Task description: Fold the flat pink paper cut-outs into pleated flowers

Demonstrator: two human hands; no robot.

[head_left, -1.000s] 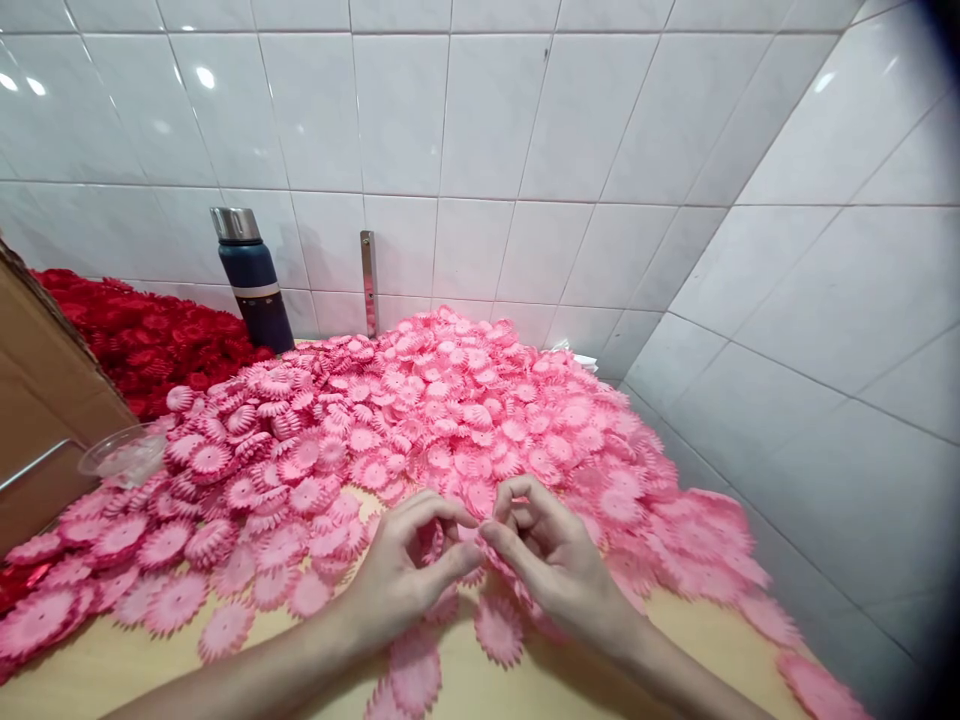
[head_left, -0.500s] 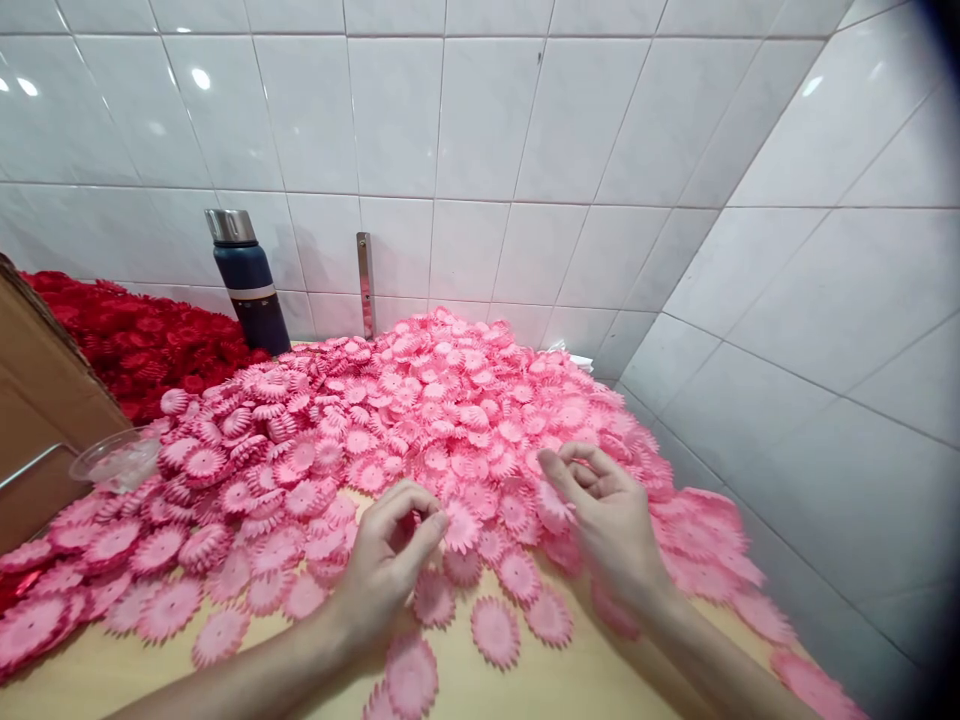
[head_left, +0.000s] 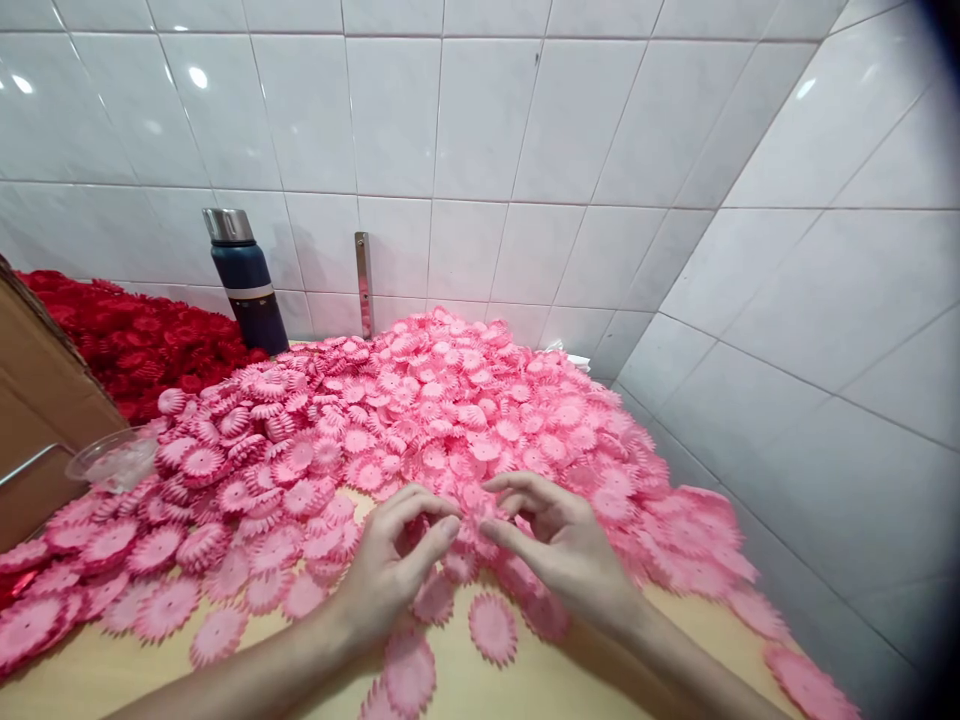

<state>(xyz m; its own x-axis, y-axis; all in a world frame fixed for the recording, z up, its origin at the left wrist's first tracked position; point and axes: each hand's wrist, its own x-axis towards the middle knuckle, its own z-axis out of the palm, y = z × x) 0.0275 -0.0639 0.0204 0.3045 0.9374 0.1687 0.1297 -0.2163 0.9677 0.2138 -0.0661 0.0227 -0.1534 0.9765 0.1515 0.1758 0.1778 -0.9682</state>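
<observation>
My left hand (head_left: 397, 555) is closed in a pinch, thumb against forefinger, on the edge of a pink flower disc (head_left: 472, 520) with a notched rim. From the other side my right hand (head_left: 559, 545) comes close to that disc. Its thumb and forefinger are apart, with the disc near their tips; whether they touch it I cannot tell. Behind both hands rises a large heap of pink flower discs (head_left: 450, 400), many with a small dark hole in the centre. A loose disc (head_left: 493, 628) lies flat on the table just in front of the hands.
The pale wooden table (head_left: 292, 680) meets a white tiled wall (head_left: 480, 110). At the left are a cardboard box (head_left: 49, 420), a clear plastic dish (head_left: 112, 458) and a red heap (head_left: 142, 340). A dark blue bottle (head_left: 251, 290) stands beside a metal strip (head_left: 364, 285).
My right hand has moved left and slightly down, and its thumb and forefinger have spread near the disc. The left hand has shifted slightly right, still pinching the disc.
</observation>
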